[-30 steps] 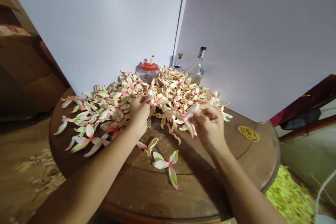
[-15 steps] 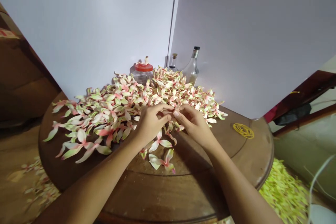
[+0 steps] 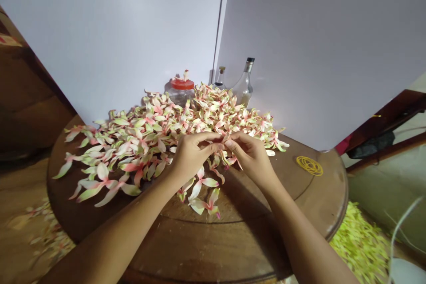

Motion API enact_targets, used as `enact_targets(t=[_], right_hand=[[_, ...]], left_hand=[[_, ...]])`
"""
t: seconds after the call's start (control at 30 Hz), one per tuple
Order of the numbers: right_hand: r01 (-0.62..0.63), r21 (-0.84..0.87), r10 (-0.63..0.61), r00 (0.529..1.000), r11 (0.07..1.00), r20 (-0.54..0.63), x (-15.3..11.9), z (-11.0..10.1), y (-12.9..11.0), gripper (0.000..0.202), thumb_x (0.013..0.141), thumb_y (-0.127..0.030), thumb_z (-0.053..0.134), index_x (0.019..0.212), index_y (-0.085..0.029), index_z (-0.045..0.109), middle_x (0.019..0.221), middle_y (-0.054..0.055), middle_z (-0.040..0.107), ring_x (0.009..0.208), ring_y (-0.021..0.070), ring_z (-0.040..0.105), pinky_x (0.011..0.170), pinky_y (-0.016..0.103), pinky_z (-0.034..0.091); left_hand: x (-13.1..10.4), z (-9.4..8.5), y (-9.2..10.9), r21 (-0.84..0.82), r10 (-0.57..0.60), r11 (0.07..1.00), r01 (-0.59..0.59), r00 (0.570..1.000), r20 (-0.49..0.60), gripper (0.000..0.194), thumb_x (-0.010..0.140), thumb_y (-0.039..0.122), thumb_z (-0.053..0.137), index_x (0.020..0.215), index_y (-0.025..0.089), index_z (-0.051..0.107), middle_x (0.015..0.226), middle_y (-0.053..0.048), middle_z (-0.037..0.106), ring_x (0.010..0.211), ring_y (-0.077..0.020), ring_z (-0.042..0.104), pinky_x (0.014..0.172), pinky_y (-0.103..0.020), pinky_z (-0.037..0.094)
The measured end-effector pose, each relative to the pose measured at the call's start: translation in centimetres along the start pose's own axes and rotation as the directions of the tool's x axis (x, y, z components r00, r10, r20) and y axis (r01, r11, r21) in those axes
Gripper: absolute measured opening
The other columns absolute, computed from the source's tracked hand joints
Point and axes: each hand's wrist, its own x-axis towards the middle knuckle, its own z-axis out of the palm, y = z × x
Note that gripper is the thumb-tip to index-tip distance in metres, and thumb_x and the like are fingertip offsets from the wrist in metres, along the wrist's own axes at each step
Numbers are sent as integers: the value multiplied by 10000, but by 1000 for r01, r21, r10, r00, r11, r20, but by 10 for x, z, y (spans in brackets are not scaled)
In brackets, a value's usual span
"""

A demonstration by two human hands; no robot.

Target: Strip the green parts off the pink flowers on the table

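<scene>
Tabletop [image 3: 206,244] separates flowers [image 3: 181,122] from near edge [image 3: 213,280].

Over the middle of a round wooden bench [image 3: 253,244], the left hand [image 3: 191,155] and right hand [image 3: 252,155] meet at the fingertips, pinching a pinkish blossom [image 3: 226,137] mostly hidden between them, with loose flowers [image 3: 209,205] toward 6 o'clock of the hands. A pink-and-cream flower heap [image 3: 146,128] spreads from 9 to 2 o'clock, before a red-lidded jar [image 3: 181,85] at 12 and two glass bottles [image 3: 245,86] at 1. Yellow rubber bands [image 3: 309,166] lie at 3.
</scene>
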Motion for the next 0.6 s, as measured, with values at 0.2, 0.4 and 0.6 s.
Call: enact_targets(t=[0.2,0.4,0.6], right_hand=[[17,-21,-17,1000,1000,8,0,-1,1,228,942,-391,653,836,-189,666,722,-4,622,631,106,522,602,248,409],[93,-88,-93,996,992,12,0,-1,3,230,966,-357,627,808,-193,658,719,-6,631,646,104,540,609,244,402],[113,-78,-112,994,991,13,0,-1,2,202,966,-331,633,810,-205,656,711,-15,633,612,99,531,602,253,398]], left_hand=[[1,0,1,-31,17,999,-17,1000,11,221,773,110,803,958,231,797,878,-7,800,788,-142,763,726,-225,630],[1,-1,3,-57,22,998,-21,1000,12,212,783,97,786,940,239,799,873,1,801,753,-130,762,680,-206,623],[0,-1,3,-23,0,1000,0,1000,-3,176,774,153,809,924,245,800,885,-10,801,746,-146,762,673,-243,631]])
